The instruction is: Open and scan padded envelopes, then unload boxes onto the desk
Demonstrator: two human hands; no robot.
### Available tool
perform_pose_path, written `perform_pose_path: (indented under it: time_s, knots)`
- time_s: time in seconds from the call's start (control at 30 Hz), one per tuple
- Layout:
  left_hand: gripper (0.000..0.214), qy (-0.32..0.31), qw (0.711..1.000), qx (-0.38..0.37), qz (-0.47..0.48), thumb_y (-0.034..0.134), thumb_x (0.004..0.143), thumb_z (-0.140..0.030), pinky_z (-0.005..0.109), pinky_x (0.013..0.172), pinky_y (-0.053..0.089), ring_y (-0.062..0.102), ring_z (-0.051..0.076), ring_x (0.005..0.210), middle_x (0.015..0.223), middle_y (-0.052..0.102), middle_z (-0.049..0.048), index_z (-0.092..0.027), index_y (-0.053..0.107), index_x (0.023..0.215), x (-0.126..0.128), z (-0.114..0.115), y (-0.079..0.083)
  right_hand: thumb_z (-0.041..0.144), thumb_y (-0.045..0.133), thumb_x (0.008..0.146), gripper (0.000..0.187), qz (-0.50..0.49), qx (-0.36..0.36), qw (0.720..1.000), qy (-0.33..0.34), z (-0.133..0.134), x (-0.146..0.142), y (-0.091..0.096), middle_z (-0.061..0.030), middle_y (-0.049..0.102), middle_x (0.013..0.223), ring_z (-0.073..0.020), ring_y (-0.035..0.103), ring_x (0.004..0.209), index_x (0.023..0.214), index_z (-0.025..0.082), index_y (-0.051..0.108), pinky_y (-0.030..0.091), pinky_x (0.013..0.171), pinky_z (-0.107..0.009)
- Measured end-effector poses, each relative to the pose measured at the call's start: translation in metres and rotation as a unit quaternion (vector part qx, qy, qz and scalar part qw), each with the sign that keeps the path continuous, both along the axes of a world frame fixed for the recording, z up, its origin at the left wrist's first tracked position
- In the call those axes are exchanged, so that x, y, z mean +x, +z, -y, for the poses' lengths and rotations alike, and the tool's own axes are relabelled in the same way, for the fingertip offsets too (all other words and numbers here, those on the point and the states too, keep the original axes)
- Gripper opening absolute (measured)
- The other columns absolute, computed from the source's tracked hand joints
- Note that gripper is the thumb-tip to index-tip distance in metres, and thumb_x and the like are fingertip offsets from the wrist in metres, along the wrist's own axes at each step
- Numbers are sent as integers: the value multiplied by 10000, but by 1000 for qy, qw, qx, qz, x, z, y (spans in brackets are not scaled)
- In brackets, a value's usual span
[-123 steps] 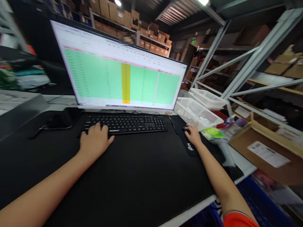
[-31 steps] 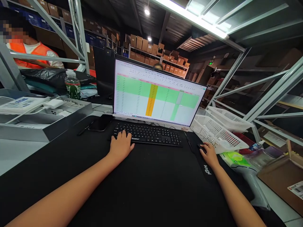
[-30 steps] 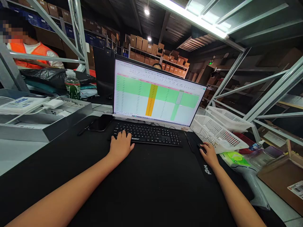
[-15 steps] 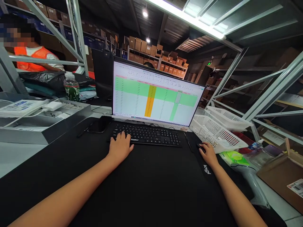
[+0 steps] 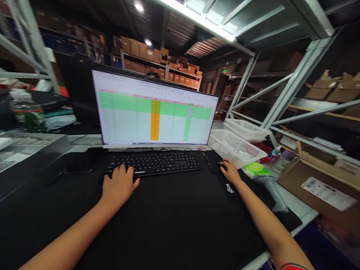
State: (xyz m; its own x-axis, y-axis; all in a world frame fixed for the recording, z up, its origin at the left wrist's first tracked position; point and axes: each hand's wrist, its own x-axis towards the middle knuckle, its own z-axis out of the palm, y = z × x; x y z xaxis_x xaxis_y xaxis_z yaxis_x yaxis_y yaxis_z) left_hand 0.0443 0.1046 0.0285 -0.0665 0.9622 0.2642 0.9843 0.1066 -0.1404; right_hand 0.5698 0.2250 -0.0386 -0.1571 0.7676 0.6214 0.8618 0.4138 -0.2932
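The keyboard point(image 5: 160, 162) lies on the desk mat point(image 5: 171, 221). The operator's left hand point(image 5: 119, 185) rests unclosed, spread over its left end. The right hand point(image 5: 231, 173) curls around the mouse point(image 5: 222, 166), near the white perforated basket point(image 5: 229, 147). Behind the keyboard, the monitor point(image 5: 163, 123) displays a spreadsheet point(image 5: 126, 120).

The left hand point(image 5: 119, 187) lies palm down, its fingers point(image 5: 122, 170) slightly spread over the left end of the keyboard point(image 5: 165, 163); the thumb point(image 5: 136, 183) points to the right, just short of the keyboard's near edge. The left forearm point(image 5: 71, 236) extends bare from the near left of the keyboard, with the left wrist point(image 5: 102, 206) almost straight. The right hand point(image 5: 231, 173) is to the right of the keyboard, palm down, fingers bent. The right forearm point(image 5: 258, 212) extends from the near right of the keyboard, bare up to a red sleeve point(image 5: 294, 267).
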Motion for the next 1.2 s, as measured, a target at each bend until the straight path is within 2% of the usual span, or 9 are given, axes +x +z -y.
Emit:
perform_pose_path:
  time_s: [0.17, 0.27, 0.43, 0.6, 0.8, 1.03, 1.2]
  knots:
    - [528, -22, 999, 8, -36, 236, 976, -453, 602, 920, 523, 533, 435, 1277, 1385, 534, 306, -138, 605, 1185, -7, -4, -3, 227, 616, 880, 224, 5, -23, 1000, -6, 3, -4, 6, -141, 587, 1282, -307, 556, 1246, 1076, 204, 722, 443, 1119, -528]
    - [556, -41, 998, 15, -34, 208, 972, -453, 610, 891, 526, 543, 455, 1262, 1379, 527, 336, -118, 611, 1160, -9, -6, -4, 220, 623, 883, 224, 7, -23, 1000, -11, 4, -3, 7, -134, 583, 1285, -299, 553, 1248, 1085, 205, 718, 448, 1118, -515]
    - [582, -41, 999, 18, -5, 245, 955, -456, 659, 931, 504, 510, 488, 1300, 1406, 501, 367, -73, 605, 1204, -10, -8, -7, 233, 611, 895, 222, 2, -21, 1000, -5, 5, -3, 6, -135, 587, 1276, -306, 559, 1233, 1088, 217, 719, 450, 1107, -539]
    - [540, -27, 999, 27, -32, 228, 969, -447, 619, 938, 517, 507, 440, 1320, 1429, 509, 318, -138, 610, 1194, -10, -7, -9, 241, 607, 893, 226, 3, -16, 1000, -6, 4, -3, 5, -134, 585, 1273, -307, 565, 1222, 1088, 216, 719, 450, 1105, -547]
    - [571, -34, 999, 22, -25, 221, 972, -447, 631, 930, 513, 505, 464, 1310, 1421, 496, 353, -83, 597, 1202, -10, -7, -9, 235, 605, 891, 220, 3, -8, 1000, -8, 3, -4, 4, -131, 582, 1274, -308, 560, 1236, 1079, 215, 718, 464, 1100, -534]
    - [563, -28, 999, 17, -40, 212, 976, -446, 602, 922, 524, 516, 446, 1308, 1424, 509, 336, -103, 599, 1198, -9, -7, -7, 232, 605, 895, 219, 15, -9, 1000, -17, 4, -5, 4, -132, 581, 1277, -305, 566, 1225, 1085, 213, 712, 473, 1094, -527]
    - [576, -39, 999, 19, -21, 210, 961, -443, 639, 916, 508, 509, 470, 1300, 1409, 507, 351, -95, 613, 1183, -9, -5, -6, 226, 598, 907, 238, 25, -15, 999, -21, 6, -7, 6, -159, 577, 1301, -316, 554, 1244, 1112, 185, 713, 457, 1110, -530]
